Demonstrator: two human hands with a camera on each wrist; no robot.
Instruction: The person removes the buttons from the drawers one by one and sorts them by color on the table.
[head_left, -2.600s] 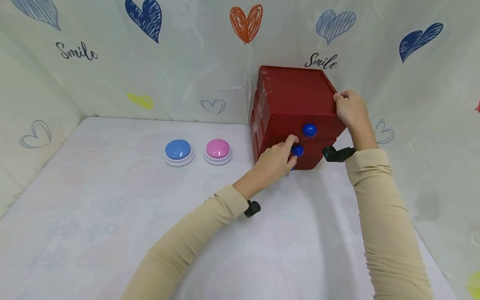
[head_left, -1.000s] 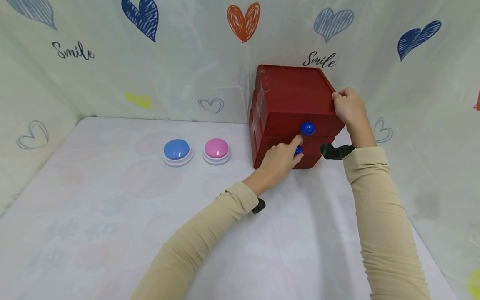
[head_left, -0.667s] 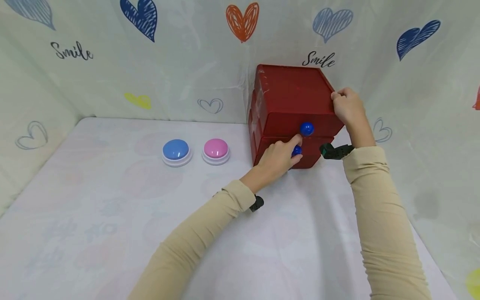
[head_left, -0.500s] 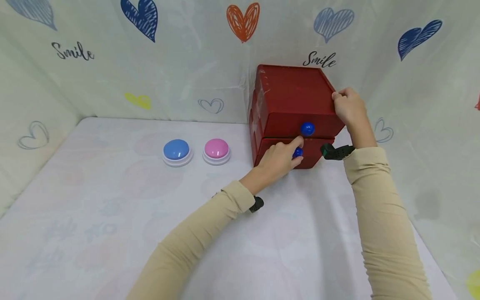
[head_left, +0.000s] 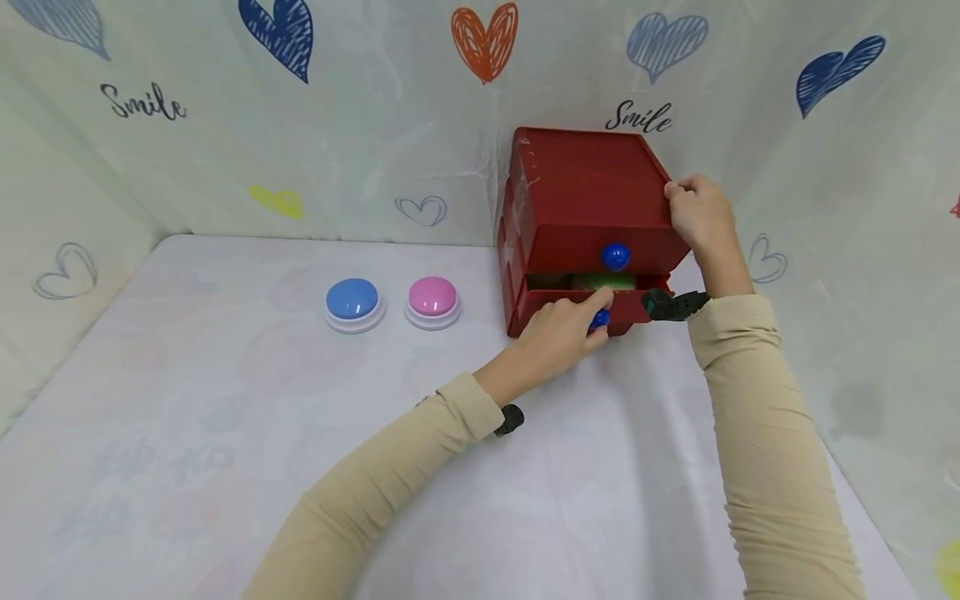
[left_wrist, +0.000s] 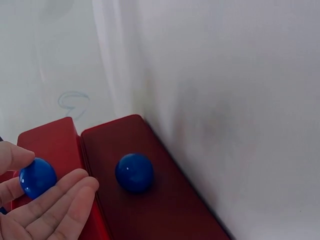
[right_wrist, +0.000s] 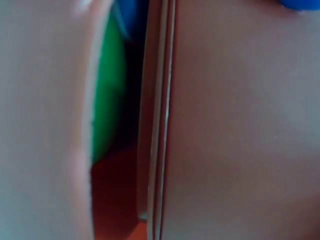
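Observation:
A red drawer cabinet (head_left: 592, 179) stands against the back wall, with blue knobs on its drawer fronts. My left hand (head_left: 555, 337) pinches the blue knob (left_wrist: 39, 179) of the drawer (head_left: 546, 307) below the top one, which is pulled partly out. Inside that drawer a rounded green thing (head_left: 604, 282) shows, also in the right wrist view as a green curve (right_wrist: 107, 95); its kind is unclear. A lower drawer's knob (left_wrist: 134, 173) is untouched in the left wrist view. My right hand (head_left: 702, 218) grips the cabinet's top right edge.
A blue push button (head_left: 352, 299) and a pink push button (head_left: 432, 297) on white bases sit left of the cabinet on the white-covered table (head_left: 225, 400). A cloth wall (head_left: 360, 125) with printed hearts rises close behind. The top drawer's knob (head_left: 616, 257) projects forward.
The drawer under the top one has come forward with my left hand on its knob, baring a gap with the green thing. My right hand has stayed on the cabinet's edge.

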